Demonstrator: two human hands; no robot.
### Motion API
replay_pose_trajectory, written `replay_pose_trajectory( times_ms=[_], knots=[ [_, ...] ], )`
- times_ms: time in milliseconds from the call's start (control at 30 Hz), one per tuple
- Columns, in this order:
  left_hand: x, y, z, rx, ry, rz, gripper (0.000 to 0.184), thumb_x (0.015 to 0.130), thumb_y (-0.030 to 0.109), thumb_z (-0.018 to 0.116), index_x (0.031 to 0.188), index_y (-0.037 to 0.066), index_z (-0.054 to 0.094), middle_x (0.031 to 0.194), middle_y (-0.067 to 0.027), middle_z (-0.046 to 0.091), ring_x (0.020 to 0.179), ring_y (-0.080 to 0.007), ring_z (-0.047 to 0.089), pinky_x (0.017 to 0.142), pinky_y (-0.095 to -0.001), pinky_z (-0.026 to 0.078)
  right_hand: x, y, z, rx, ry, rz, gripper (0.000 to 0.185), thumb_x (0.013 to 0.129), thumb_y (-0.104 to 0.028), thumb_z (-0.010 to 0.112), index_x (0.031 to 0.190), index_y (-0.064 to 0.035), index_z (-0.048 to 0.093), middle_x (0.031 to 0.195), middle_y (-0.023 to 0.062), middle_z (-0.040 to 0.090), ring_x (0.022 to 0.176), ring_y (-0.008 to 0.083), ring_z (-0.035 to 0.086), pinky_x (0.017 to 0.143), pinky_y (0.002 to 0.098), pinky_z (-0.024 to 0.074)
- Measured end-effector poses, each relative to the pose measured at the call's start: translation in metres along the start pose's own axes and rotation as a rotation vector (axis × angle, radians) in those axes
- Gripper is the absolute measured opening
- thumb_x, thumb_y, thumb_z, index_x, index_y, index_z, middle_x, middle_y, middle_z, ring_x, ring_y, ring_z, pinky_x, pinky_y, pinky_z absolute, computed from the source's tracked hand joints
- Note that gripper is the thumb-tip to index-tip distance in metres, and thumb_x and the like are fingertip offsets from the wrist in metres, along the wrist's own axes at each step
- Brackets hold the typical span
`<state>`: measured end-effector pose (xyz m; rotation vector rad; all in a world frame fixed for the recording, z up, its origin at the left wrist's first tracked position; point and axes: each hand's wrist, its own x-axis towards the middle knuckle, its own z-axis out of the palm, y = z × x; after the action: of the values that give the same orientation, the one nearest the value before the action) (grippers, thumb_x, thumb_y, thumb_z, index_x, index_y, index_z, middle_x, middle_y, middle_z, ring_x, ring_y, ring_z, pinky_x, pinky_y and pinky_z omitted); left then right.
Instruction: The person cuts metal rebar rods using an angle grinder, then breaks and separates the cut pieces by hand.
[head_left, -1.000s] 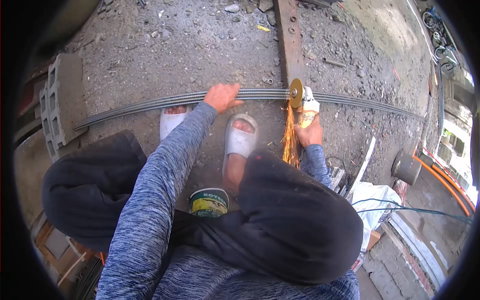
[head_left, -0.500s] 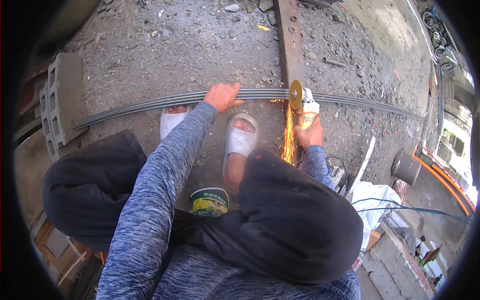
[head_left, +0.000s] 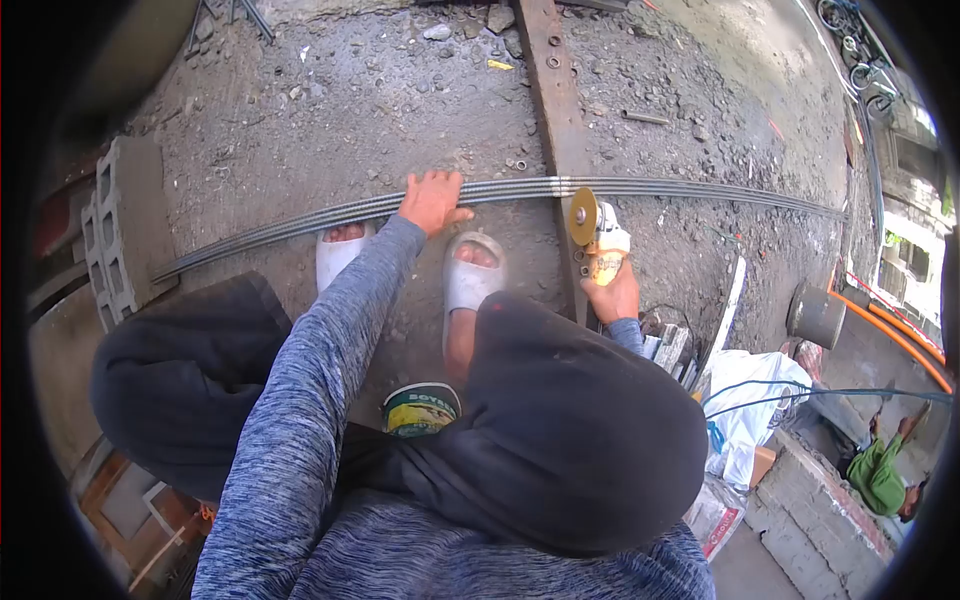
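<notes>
A bundle of thin ribbed steel bars runs across the ground in a slight curve. My left hand lies over it, with the fingers on the far side and the thumb on the near side. My right hand is closed around the body of an angle grinder. Its cutting disc is just on the near side of the bars, apart from them, with no sparks. A pale, bright patch shows on the bars near the disc. Beneath them lies a rusty steel beam with holes.
Hollow concrete blocks stand at the bars' left end. A paint can sits between my legs. To the right are a metal cylinder, a white plastic sheet, orange pipes and a person in green. Loose gravel covers the ground.
The grinder has drawn back towards me off the bars, and its spark stream has stopped. My left hand has shifted slightly left and its fingers have spread. The person in green has come into view.
</notes>
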<state>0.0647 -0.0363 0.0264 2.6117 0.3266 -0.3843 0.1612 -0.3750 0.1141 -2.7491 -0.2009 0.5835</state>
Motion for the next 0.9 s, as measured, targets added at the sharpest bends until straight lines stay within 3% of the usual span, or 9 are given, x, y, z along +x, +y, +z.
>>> replay_pose_trajectory(
  times_ms=[67,167,233,267,300,333,367,600,900],
  knots=[
    [-0.012,0.022,-0.007,0.067,0.116,-0.013,0.073,0.081,0.044,0.078,0.136,0.006,0.050,0.140,-0.0155,0.049,0.136,-0.0333,0.041,0.105,-0.0547,0.033,-0.015,0.010,-0.005,0.242,0.011,0.072,0.052,0.070,-0.019,0.078,0.113,0.0022,0.058,0.096,0.0202,0.072,0.091,0.0336,0.072,0.082,0.0446,0.0552],
    [-0.029,0.072,-0.002,-0.035,0.286,0.136,0.061,0.082,0.044,0.077,0.125,0.007,0.054,0.121,-0.0151,0.061,0.119,-0.0328,0.056,0.092,-0.0526,0.044,-0.024,0.027,-0.008,0.765,-0.030,0.243,0.033,0.077,-0.014,0.075,0.103,-0.0004,0.061,0.085,0.0118,0.069,0.074,0.0235,0.071,0.066,0.0392,0.0578],
    [-0.025,0.098,0.023,-0.519,-0.183,0.281,0.048,0.085,0.040,0.075,0.113,0.004,0.060,0.104,-0.0170,0.066,0.105,-0.0350,0.063,0.085,-0.0490,0.048,-0.026,0.032,-0.022,1.129,-0.088,0.452,0.028,0.081,-0.018,0.074,0.100,-0.0028,0.059,0.081,0.0099,0.067,0.066,0.0231,0.069,0.062,0.0382,0.0582],
    [-0.029,0.118,0.012,-0.689,-0.255,0.466,0.036,0.088,0.034,0.075,0.100,0.001,0.065,0.087,-0.0164,0.069,0.086,-0.0318,0.068,0.075,-0.0451,0.051,-0.028,0.030,-0.028,1.258,-0.070,0.516,0.027,0.082,-0.020,0.074,0.099,-0.0040,0.060,0.079,0.0095,0.067,0.063,0.0231,0.069,0.059,0.0388,0.0585],
    [-0.035,0.141,-0.001,-0.817,-0.465,0.393,0.032,0.088,0.032,0.077,0.095,0.001,0.068,0.084,-0.0129,0.072,0.079,-0.0231,0.068,0.071,-0.0409,0.052,-0.031,0.023,-0.033,1.394,-0.034,0.567,0.026,0.083,-0.022,0.073,0.097,-0.0053,0.060,0.076,0.0092,0.066,0.061,0.0230,0.068,0.057,0.0394,0.0587],
    [-0.037,0.153,0.014,-0.884,-0.461,0.445,0.029,0.085,0.027,0.081,0.096,0.001,0.071,0.083,-0.0095,0.073,0.077,-0.0149,0.065,0.070,-0.0344,0.052,-0.035,0.021,-0.040,1.520,-0.076,0.574,0.029,0.084,-0.027,0.072,0.100,-0.0055,0.061,0.077,0.0100,0.067,0.061,0.0235,0.068,0.057,0.0391,0.0579],
    [-0.039,0.166,0.008,-0.941,-0.607,0.343,0.030,0.084,0.025,0.083,0.096,0.001,0.072,0.083,-0.0082,0.073,0.079,-0.0145,0.065,0.073,-0.0327,0.053,-0.036,0.022,-0.041,1.633,-0.073,0.582,0.031,0.084,-0.029,0.072,0.102,-0.0066,0.061,0.078,0.0107,0.067,0.062,0.0233,0.067,0.056,0.0382,0.0573],
    [-0.059,0.186,-0.015,-1.214,-0.628,0.175,0.025,0.088,0.017,0.081,0.100,-0.003,0.071,0.081,-0.0033,0.071,0.071,-0.0075,0.062,0.063,-0.0243,0.049,-0.032,0.025,-0.014,2.134,0.180,0.467,0.034,0.082,-0.026,0.073,0.104,-0.0047,0.057,0.076,0.0125,0.064,0.061,0.0261,0.068,0.057,0.0423,0.0600],
    [-0.061,0.197,-0.012,-0.975,-0.240,0.182,0.034,0.070,0.013,0.095,0.088,0.001,0.070,0.076,-0.0002,0.068,0.064,-0.0052,0.058,0.059,-0.0227,0.048,-0.023,0.029,0.027,2.252,0.426,0.521,0.037,0.084,-0.023,0.071,0.110,-0.0055,0.051,0.078,0.0151,0.062,0.064,0.0296,0.067,0.060,0.0466,0.0592]
  ],
)
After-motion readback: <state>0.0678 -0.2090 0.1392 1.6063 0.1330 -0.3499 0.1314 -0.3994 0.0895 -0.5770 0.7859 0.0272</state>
